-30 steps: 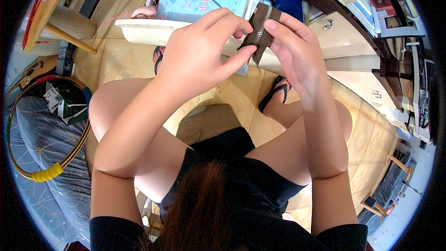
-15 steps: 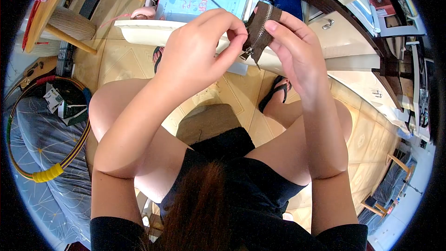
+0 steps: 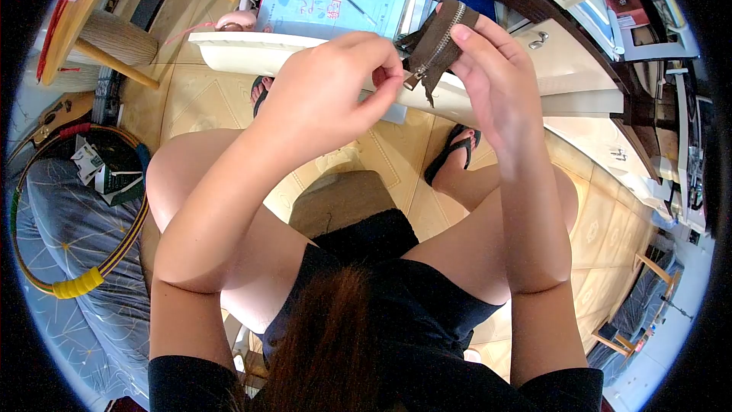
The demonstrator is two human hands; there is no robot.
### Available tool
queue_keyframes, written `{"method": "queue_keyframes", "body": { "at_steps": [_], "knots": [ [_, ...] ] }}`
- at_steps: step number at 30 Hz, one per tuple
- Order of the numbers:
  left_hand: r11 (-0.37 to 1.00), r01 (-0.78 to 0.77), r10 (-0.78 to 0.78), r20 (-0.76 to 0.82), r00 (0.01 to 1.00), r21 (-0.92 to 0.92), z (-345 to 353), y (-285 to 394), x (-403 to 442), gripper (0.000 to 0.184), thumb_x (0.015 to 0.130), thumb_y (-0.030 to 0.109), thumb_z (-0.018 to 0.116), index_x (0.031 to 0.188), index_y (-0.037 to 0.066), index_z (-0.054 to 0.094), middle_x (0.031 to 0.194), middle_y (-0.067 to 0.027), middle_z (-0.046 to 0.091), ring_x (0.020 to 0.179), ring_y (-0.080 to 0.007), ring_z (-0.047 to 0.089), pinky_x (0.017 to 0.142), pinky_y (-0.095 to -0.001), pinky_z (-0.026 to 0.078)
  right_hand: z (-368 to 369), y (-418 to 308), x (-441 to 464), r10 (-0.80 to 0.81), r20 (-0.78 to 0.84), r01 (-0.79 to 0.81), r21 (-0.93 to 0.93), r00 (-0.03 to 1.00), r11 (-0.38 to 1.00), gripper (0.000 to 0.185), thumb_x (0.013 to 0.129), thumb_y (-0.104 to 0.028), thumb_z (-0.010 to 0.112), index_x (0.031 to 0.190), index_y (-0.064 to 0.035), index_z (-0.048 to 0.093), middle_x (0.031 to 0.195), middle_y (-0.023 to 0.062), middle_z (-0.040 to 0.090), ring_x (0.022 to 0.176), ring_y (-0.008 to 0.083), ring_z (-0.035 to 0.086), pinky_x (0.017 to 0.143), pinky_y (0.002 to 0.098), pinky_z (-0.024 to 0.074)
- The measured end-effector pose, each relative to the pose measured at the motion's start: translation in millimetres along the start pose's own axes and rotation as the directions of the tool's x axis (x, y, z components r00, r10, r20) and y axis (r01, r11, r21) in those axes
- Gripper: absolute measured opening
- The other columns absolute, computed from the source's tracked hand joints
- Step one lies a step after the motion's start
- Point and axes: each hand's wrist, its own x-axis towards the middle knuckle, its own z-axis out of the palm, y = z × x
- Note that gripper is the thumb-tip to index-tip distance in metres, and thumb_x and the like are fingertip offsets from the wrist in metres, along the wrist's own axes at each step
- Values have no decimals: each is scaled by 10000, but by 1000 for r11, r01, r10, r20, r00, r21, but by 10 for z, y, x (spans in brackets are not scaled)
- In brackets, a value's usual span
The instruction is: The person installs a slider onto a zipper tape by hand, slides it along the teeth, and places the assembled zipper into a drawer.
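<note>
Over the tiled floor (image 3: pixel 389 160), the left hand (image 3: pixel 328 84) pinches closed by the now-uncovered metal slider (image 3: pixel 412 81), hold on its pull unclear, leaving that end exposed, while the right hand (image 3: pixel 496 80) grips the brown zipper (image 3: pixel 440 43) before the cream drawer (image 3: pixel 248 51).

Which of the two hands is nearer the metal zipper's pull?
The left hand: its thumb and forefinger meet close beside the pull, whereas the right hand holds the brown zipper farther up its tape.
</note>
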Motion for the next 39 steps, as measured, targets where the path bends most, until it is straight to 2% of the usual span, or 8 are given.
{"method": "queue_keyframes", "body": {
  "at_steps": [7,13,16,19,22,25,31,39],
  "knots": [
    [982,70,-120,293,948,175,-8,-65,-58,111,785,144,577,808,40,605,771,-143,617,737,-327,609,641,-408,482,-3,-21,-8,-7,-37,8,25,999,1000,206,889,-95,556,1054,23,591,1021,101,639,935,166,605,868,323,454],
    [939,71,-221,433,874,336,35,-138,-126,259,824,248,572,699,27,620,694,-162,605,670,-358,594,615,-431,476,-53,-10,-2,3,-50,-4,-27,999,1000,181,885,-114,571,1024,0,600,1000,85,646,902,157,608,824,300,455],
    [922,74,-214,341,915,380,40,-102,-69,328,841,293,572,664,20,611,680,-169,590,656,-357,585,594,-433,464,-56,-9,-6,8,-51,-9,-25,999,1000,164,883,-123,579,1001,-11,603,985,77,648,883,148,608,810,290,452],
    [972,2,-41,161,986,234,3,-34,-21,270,841,247,584,704,14,598,678,-147,586,604,-317,578,551,-403,447,-60,-7,-1,25,-57,-27,-36,998,999,139,880,-130,587,968,-23,604,955,62,647,853,133,602,792,285,452],
    [1000,-28,28,-50,998,0,42,5,3,133,818,157,618,791,30,586,665,-87,559,532,-217,529,497,-322,411,-58,-17,-14,54,-55,-57,-59,997,997,110,877,-135,594,919,-34,599,917,48,642,818,119,594,772,281,455],
    [998,-14,6,-116,993,-65,28,65,18,119,789,87,642,884,54,578,669,-37,525,525,-129,462,477,-256,369,-42,-24,-31,73,-46,-77,-83,996,994,99,876,-140,599,872,-41,592,881,43,636,785,112,589,748,277,462],
    [991,-132,120,-246,962,-31,70,45,25,172,769,69,671,926,77,603,667,-19,516,543,-110,457,465,-241,357,20,12,-61,68,-30,-72,-158,997,985,113,875,-140,603,833,-36,593,830,56,635,728,121,599,707,278,493],
    [974,-152,188,-227,956,166,62,49,22,142,749,45,685,868,72,612,690,-35,545,583,-154,535,507,-273,434,102,1,-91,77,-39,-82,-148,996,985,134,878,-140,602,814,-22,593,814,68,638,744,145,629,698,293,515]
  ]
}}
